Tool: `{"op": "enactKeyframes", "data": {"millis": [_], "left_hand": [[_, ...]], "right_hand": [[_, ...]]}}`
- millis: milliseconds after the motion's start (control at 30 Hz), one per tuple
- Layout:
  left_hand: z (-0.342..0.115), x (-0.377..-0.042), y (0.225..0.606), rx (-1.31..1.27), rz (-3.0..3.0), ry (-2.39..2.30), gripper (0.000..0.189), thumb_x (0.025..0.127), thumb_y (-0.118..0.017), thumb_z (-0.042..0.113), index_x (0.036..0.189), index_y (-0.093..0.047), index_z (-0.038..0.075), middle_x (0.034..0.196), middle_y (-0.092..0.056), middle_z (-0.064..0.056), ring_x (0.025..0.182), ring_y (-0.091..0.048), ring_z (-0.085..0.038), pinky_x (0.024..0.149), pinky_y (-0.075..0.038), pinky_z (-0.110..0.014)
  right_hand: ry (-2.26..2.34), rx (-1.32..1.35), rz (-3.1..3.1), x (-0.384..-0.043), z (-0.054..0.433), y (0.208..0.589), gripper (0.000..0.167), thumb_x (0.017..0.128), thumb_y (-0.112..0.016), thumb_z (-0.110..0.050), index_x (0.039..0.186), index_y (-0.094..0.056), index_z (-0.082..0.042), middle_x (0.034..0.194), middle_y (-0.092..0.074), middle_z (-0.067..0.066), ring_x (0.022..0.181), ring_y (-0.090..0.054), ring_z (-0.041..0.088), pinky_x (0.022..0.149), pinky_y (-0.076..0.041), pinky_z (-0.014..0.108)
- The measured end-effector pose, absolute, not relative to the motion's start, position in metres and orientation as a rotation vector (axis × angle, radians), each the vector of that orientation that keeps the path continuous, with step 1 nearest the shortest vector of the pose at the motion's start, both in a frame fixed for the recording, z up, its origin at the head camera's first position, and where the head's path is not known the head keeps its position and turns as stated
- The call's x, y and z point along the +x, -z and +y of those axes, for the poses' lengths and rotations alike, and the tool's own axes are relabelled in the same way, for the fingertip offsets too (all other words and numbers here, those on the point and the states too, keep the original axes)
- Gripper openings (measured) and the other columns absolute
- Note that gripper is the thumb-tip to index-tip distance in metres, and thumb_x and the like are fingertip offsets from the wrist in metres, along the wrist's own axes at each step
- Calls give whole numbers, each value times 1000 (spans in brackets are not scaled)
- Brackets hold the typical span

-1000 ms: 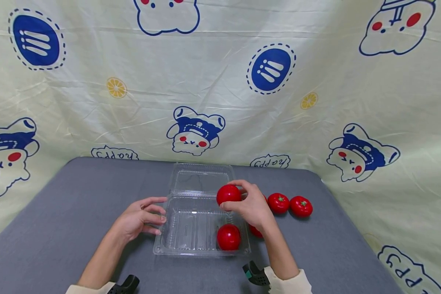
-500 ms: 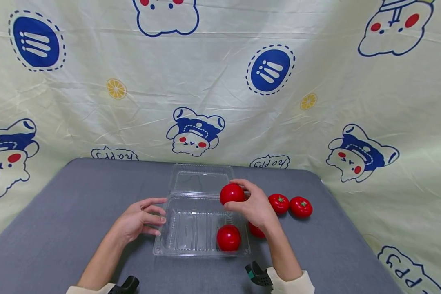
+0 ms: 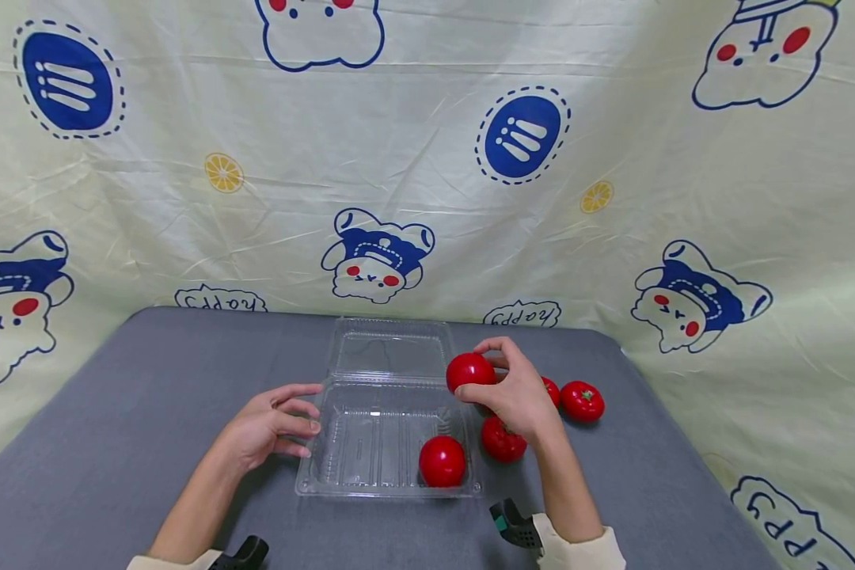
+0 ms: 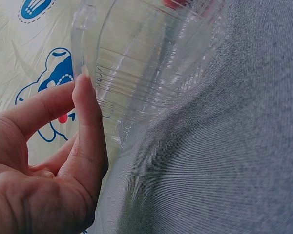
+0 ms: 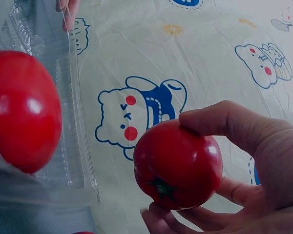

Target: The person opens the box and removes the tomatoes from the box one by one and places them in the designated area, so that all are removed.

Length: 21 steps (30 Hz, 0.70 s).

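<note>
My right hand [image 3: 516,392] grips a red tomato [image 3: 470,373] between thumb and fingers, above the right rim of a clear plastic clamshell box [image 3: 359,455]. Its green stem end shows in the right wrist view. Inside the box, in the near right corner, sits another tomato [image 3: 442,461]. My left hand [image 3: 269,427] is at the box's left side with relaxed fingers, fingertips right at the rim [image 4: 80,44] in the left wrist view. One tomato [image 3: 502,440] lies on the table just right of the box, partly behind my right wrist.
Two more tomatoes lie further right, one [image 3: 582,401] in full sight and one [image 3: 552,391] partly hidden by my right hand. The box's open lid [image 3: 392,348] lies flat toward the back of the grey table [image 3: 150,412]. Behind the table hangs a printed curtain [image 3: 427,158].
My right hand has carried its tomato to the right, from over the box to its right rim. More of the tomato beside the box now shows. My left hand has stayed in place.
</note>
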State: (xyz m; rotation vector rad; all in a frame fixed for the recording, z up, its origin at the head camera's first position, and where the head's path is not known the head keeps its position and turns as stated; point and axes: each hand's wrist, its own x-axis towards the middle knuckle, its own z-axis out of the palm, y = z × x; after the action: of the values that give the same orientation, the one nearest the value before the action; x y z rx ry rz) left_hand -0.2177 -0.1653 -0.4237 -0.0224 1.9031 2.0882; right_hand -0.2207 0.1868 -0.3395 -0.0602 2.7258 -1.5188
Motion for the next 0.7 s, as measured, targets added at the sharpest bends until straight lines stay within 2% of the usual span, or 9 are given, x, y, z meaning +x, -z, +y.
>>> {"op": "enactKeyframes", "data": {"millis": [433, 700], "left_hand": [[-166, -217, 423, -17, 1903, -2089, 70, 85, -70, -6, 149, -43, -1, 95, -65, -2, 70, -66, -14, 58, -62, -33], [-166, -217, 424, -6, 1903, -2091, 69, 85, -70, -6, 148, -43, -2, 94, -65, -1, 70, -66, -14, 58, -62, -33]], "right_hand": [[1520, -51, 2774, -221, 199, 339, 60, 83, -80, -26, 138, -56, -22, 136, -51, 15, 121, -53, 36, 87, -60, 47], [1610, -10, 2724, -220, 202, 336, 75, 82, -83, -29, 145, -45, -22, 148, -46, 14, 129, -49, 38, 94, -59, 51]]}}
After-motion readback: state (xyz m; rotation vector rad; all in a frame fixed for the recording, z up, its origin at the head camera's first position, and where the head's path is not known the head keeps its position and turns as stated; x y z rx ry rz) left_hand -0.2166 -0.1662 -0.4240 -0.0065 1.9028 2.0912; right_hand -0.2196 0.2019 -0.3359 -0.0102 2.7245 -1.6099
